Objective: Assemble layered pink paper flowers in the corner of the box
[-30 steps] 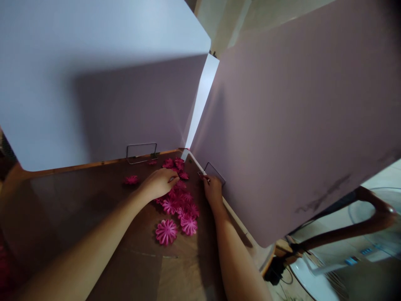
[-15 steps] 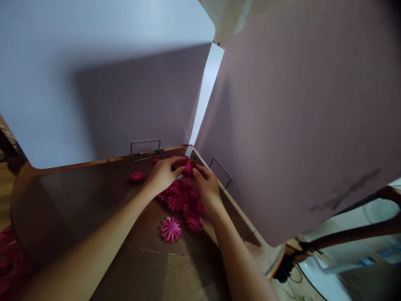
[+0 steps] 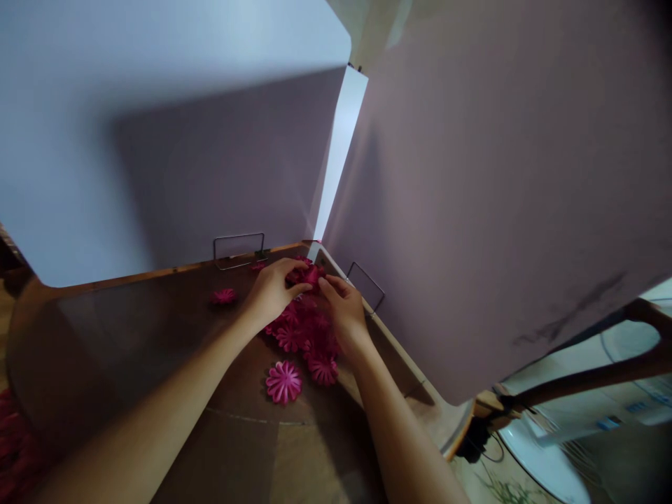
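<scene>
Between my two hands is a deep pink flower (image 3: 311, 275) with petal-like loops, apparently made of ribbon or fabric. My left hand (image 3: 279, 285) pinches it from the left, thumb and fingers bent around its edge. From the right, my right hand (image 3: 342, 302) grips its rim between thumb and fingertips. Below the hands lies a heap of similar pink flowers (image 3: 290, 339) on the brown tabletop. One loose flower (image 3: 284, 383) rests just in front of the heap, and another flower (image 3: 224, 297) sits apart to the left of my left hand.
A large pale panel (image 3: 236, 168) stands behind the table and another panel (image 3: 498, 210) rises at the right, with a bright gap between them. Thin wire loops (image 3: 239, 252) stick out at their bases. A reddish pile (image 3: 21, 448) shows at the lower left edge.
The view has shifted slightly. The flower between my hands has turned a little and its face shows less; both hands keep hold of it.
</scene>
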Demonstrator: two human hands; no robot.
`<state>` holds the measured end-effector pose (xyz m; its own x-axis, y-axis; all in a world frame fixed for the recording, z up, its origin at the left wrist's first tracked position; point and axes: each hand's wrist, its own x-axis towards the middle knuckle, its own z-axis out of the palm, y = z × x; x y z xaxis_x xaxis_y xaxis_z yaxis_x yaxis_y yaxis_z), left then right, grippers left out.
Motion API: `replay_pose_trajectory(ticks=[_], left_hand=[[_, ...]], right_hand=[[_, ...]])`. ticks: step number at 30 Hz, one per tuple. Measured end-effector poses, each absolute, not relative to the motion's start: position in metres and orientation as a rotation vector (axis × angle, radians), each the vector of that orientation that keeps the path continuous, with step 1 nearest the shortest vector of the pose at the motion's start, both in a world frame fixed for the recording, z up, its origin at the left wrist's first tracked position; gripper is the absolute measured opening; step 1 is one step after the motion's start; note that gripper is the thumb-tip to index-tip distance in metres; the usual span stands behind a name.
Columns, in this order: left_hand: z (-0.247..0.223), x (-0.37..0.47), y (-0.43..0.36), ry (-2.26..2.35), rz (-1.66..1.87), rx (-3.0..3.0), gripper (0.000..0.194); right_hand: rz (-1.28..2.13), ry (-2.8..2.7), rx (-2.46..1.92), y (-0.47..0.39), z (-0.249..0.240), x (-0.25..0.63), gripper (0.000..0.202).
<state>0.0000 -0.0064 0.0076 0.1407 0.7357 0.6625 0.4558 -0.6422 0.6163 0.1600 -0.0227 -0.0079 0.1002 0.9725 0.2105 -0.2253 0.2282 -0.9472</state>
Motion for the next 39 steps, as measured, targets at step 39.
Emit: replay_pose_trajectory(ticks=[39], left_hand=[[0.01, -0.002, -0.007, 1.007, 1.737, 1.888, 0.03]], right_hand=[[0.956, -1.231, -1.017, -0.028, 0.004, 0.173, 0.025]])
